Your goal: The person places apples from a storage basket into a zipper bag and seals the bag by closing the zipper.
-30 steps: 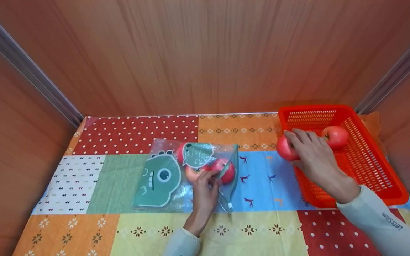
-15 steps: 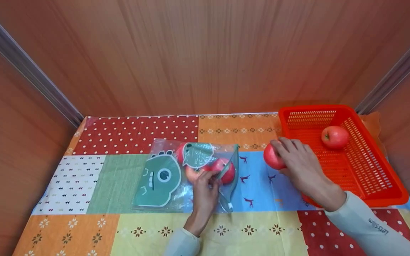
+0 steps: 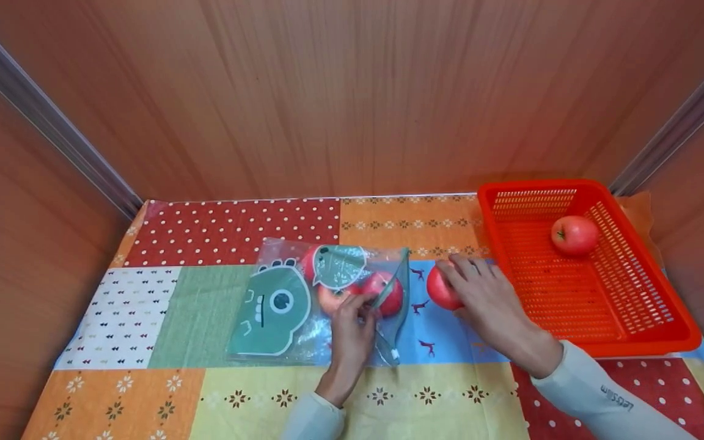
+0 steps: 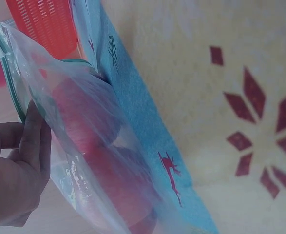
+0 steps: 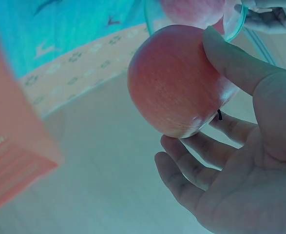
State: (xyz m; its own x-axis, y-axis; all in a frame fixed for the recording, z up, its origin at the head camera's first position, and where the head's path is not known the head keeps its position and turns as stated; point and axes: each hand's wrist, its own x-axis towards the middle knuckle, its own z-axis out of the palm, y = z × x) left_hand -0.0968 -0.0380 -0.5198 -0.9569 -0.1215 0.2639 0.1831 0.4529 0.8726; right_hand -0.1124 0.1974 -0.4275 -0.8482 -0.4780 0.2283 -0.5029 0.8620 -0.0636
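A clear zip bag (image 3: 280,299) with a green monster print lies on the patchwork cloth, its mouth facing right. Inside it are several red apples (image 4: 86,112), partly covered by the print. My left hand (image 3: 352,327) pinches the upper layer of the bag near its green-edged opening, as the left wrist view (image 4: 16,165) also shows. In my right hand (image 3: 483,299) is a red apple (image 5: 174,80), gripped between thumb and fingers, between the bag's mouth and the basket. The held apple is apart from the bag in the head view.
A red plastic basket (image 3: 688,330) stands at the right, with one apple (image 3: 575,236) near its back right. Wooden panels (image 3: 352,104) wall in the back and both sides of the cloth-covered table (image 3: 205,318).
My right hand has carried the apple left and slightly toward me, away from the basket's left rim and closer to the bag's opening. The left hand and bag stay put.
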